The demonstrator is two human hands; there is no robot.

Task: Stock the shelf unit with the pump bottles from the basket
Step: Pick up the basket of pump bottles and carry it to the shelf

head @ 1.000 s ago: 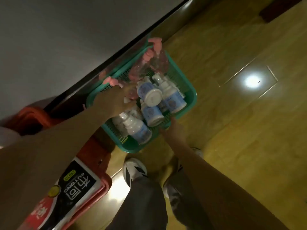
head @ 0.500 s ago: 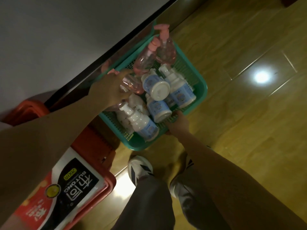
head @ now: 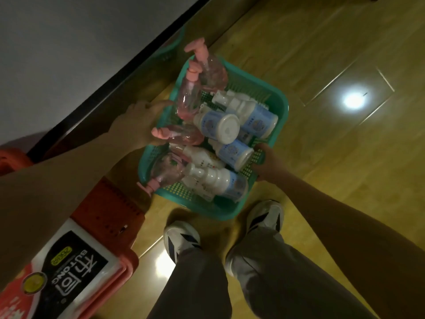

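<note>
Basket (head: 279,116) of pump bottles (head: 226,127), gripped both sides.
Left hand (head: 135,125) and right hand (head: 268,164) each curl closed on a rim, apparently to carry it level.

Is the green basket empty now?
No, the basket holds many pump bottles, pink ones and white ones with blue labels.

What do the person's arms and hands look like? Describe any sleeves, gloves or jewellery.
Both forearms are bare to the frame's edge; no sleeves show. The left hand and right hand wear no gloves, and no rings, watch or bracelets can be made out in the dim light. Below are grey trousers and white trainers with dark stripes.
</note>
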